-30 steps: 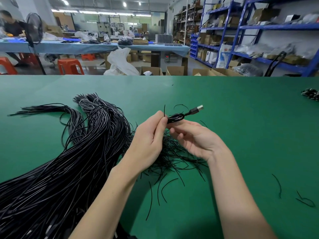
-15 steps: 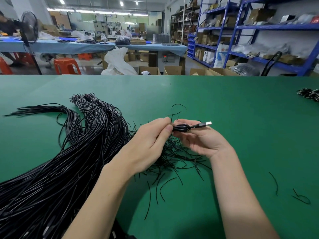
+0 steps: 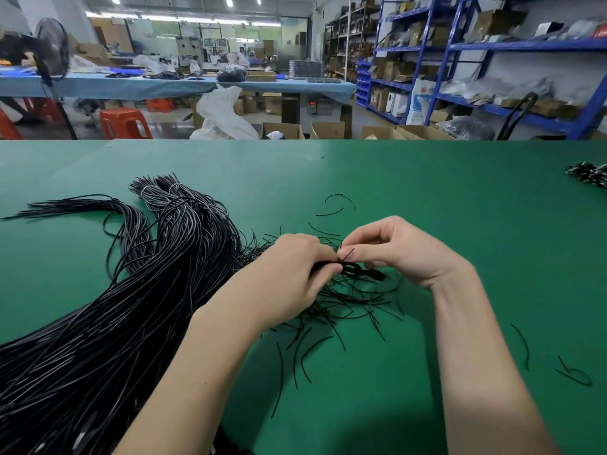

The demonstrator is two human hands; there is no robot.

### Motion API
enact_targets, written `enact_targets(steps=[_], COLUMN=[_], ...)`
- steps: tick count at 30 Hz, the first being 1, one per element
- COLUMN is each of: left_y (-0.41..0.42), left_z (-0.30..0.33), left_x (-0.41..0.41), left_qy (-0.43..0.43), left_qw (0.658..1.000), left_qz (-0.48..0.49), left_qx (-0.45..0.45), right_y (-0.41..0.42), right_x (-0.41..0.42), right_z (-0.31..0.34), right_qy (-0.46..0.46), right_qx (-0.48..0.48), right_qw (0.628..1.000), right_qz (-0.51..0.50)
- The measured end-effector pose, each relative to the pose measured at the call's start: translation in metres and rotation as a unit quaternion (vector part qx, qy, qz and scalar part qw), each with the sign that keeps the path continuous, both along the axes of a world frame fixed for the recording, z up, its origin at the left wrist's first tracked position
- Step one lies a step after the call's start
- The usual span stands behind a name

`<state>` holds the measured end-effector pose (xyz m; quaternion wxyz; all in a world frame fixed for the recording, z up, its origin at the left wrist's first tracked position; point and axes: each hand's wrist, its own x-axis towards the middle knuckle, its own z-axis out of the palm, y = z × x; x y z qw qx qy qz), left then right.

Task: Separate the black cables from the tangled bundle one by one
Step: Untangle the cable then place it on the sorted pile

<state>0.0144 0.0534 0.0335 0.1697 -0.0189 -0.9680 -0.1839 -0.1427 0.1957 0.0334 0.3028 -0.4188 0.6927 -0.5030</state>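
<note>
Setting: a person works at a green bench [image 3: 460,198] in a workshop, with blue shelving [image 3: 492,47] and an orange stool [image 3: 123,123] behind.
Cable bundle: a thick mass of long black cables [image 3: 131,307] sweeps from the near left corner up toward the bench's middle, its far ends fanned out.
Coiled cable: a small black coil [image 3: 356,270] sits between the two hands, just above a scatter of short black offcuts [image 3: 345,307] lying on the bench.
Left hand: the left hand [image 3: 289,274] has its grip curled, fingertips pinching the left edge of the coil.
Right hand: the right hand [image 3: 400,247] arches over the coil from the right; thumb and forefinger are pressed together on a thin black strand [image 3: 348,253] sticking up at the coil's top, the other fingers curled below.
Meeting point: the two grips touch, or nearly touch, over the coil.
Loose pieces: single black strands [image 3: 573,372] lie well apart at the near right; a striped black-and-white heap [image 3: 588,175] sits at the far right edge.
</note>
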Motion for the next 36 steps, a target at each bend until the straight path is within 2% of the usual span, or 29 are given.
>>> enact_targets(steps=[3,6,10,14,17,23,26,28,33,36], left_y=[-0.002,-0.005,-0.006,-0.005,-0.005,-0.006,-0.008,-0.009,-0.018,-0.024], left_z=[-0.005,-0.008,-0.012,-0.014,-0.017,-0.021,-0.023,-0.025,-0.027,-0.027], left_x=[-0.002,-0.003,-0.004,-0.007,-0.009,-0.007,-0.006,-0.006,-0.006,-0.002], left_qy=[0.039,0.07,0.097,0.158,0.176,0.218,0.238,0.25,0.304,0.33], left_qw=[0.998,0.993,0.988,0.979,0.974,0.966,0.961,0.957,0.941,0.932], left_qz=[0.055,0.09,0.107,0.117,0.124,0.125,0.127,0.131,0.138,0.137], left_qx=[-0.004,-0.025,-0.048,-0.062,-0.065,-0.059,-0.066,-0.069,-0.064,-0.066], right_y=[-0.008,-0.013,-0.013,-0.023,-0.027,-0.024,-0.025,-0.027,-0.041,-0.046], right_x=[0.004,0.007,0.013,0.02,0.023,0.028,0.029,0.031,0.041,0.046], right_z=[0.006,0.012,0.021,0.021,0.02,0.018,0.013,0.006,-0.011,-0.013], right_qy=[0.084,0.148,0.135,0.067,0.049,0.033,-0.055,-0.166,-0.429,-0.475], right_qx=[-0.041,-0.03,0.016,0.011,0.013,0.063,0.053,0.03,-0.053,-0.076], right_qw=[0.995,0.987,0.99,0.988,0.983,0.985,0.988,0.98,0.901,0.877], right_qz=[-0.032,-0.051,-0.046,-0.139,-0.177,-0.156,-0.132,-0.103,-0.031,-0.007])
